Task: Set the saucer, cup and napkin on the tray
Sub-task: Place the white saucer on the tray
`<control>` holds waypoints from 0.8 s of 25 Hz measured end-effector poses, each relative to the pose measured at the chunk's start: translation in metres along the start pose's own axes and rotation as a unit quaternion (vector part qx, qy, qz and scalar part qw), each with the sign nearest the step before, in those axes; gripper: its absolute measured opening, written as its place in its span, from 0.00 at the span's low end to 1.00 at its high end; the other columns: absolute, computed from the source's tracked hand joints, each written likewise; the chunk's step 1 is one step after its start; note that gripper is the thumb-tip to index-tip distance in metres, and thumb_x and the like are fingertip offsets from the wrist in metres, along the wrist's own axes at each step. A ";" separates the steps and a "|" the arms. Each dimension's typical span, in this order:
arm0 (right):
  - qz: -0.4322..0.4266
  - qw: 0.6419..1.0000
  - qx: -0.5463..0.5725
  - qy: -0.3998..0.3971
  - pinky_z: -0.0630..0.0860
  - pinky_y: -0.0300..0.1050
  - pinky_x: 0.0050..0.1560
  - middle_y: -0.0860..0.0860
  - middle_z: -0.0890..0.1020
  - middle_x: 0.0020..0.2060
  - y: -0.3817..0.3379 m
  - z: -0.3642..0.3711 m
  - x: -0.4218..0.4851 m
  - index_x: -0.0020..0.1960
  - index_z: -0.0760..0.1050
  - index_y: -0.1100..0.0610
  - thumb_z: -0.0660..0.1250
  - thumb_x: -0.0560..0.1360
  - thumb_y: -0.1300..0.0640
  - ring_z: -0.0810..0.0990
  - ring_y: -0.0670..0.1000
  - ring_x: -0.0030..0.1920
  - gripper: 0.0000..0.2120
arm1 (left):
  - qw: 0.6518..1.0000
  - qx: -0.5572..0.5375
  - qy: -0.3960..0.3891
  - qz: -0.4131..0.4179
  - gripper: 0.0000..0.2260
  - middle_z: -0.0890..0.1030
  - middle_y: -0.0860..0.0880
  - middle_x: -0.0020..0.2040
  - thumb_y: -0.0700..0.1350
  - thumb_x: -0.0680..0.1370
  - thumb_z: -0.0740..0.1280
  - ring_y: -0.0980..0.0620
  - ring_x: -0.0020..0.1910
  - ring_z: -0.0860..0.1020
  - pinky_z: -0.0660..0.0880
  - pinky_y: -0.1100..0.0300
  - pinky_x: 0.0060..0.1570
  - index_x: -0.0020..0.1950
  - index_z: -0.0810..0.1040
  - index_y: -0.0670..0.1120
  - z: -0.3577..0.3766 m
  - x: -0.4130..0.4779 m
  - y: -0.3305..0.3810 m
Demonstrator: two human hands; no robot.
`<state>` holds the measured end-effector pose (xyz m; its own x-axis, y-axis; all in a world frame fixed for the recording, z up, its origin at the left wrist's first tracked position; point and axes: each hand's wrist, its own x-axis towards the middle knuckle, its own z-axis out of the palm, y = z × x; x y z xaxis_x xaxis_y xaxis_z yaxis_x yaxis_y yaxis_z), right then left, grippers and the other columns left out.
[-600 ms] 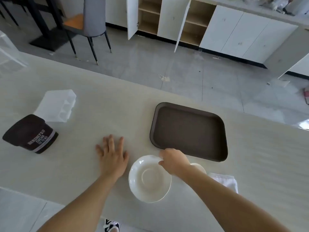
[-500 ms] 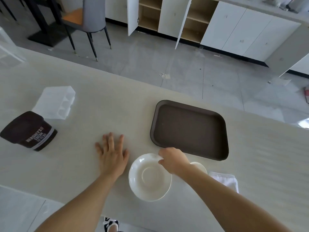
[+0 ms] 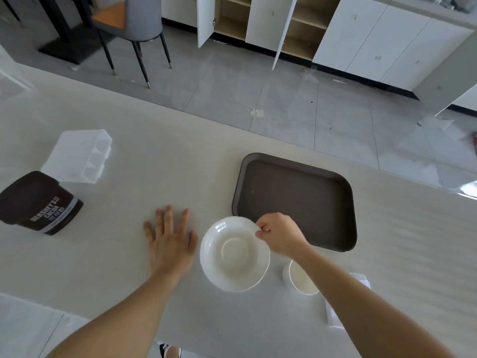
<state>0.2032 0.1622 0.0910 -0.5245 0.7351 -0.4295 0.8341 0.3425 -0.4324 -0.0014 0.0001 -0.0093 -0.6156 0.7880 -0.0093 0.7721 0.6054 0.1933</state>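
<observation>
A white saucer (image 3: 233, 254) is held at its far right rim by my right hand (image 3: 280, 235), pinched between thumb and fingers, just in front of the brown tray (image 3: 296, 195). The tray lies bare on the pale table. A white cup (image 3: 300, 279) stands under my right forearm, partly hidden. A white napkin (image 3: 361, 280) lies right of the cup, mostly covered by the arm. My left hand (image 3: 170, 236) rests flat on the table, fingers spread, left of the saucer.
A dark Hershey's cocoa tub (image 3: 38, 202) lies at the left, with a clear plastic container (image 3: 80, 156) behind it. The table's near edge (image 3: 103, 313) runs below my arms. Beyond the far edge are a chair (image 3: 139, 27) and white cabinets (image 3: 361, 34).
My right hand has lifted the saucer's far rim and shifted slightly toward the tray, uncovering more of the cup. The left hand stays flat.
</observation>
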 end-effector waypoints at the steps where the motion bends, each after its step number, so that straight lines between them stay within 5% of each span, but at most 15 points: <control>1: 0.008 1.000 0.016 0.016 0.79 0.46 0.45 0.48 0.84 0.39 0.004 -0.009 0.003 0.45 0.81 0.52 0.70 0.73 0.56 0.82 0.53 0.41 0.03 | 1.000 0.001 0.001 -0.005 0.27 0.63 0.39 0.77 0.56 0.77 0.52 0.37 0.78 0.56 0.48 0.35 0.75 0.76 0.65 0.53 0.000 0.000 0.001; 7: 0.074 0.992 0.072 0.077 0.84 0.51 0.42 0.50 0.85 0.31 0.031 -0.039 0.029 0.40 0.81 0.53 0.68 0.74 0.59 0.84 0.49 0.28 0.06 | 1.000 -0.002 0.017 0.000 0.27 0.65 0.38 0.76 0.56 0.76 0.55 0.37 0.77 0.58 0.49 0.35 0.75 0.75 0.67 0.52 0.002 0.001 0.000; 20: 0.205 0.941 0.252 0.099 0.85 0.57 0.45 0.53 0.86 0.37 0.063 -0.030 0.066 0.39 0.81 0.54 0.70 0.75 0.63 0.86 0.53 0.30 0.08 | 1.000 0.006 0.025 0.001 0.27 0.65 0.39 0.76 0.56 0.75 0.57 0.37 0.77 0.59 0.51 0.35 0.74 0.74 0.68 0.52 0.005 0.001 0.000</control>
<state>0.2268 0.2500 0.0595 -0.0923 0.8571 -0.5068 0.7462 -0.2775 -0.6051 -0.0016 0.0015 -0.0140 -0.6207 0.7830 0.0409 0.7753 0.6051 0.1811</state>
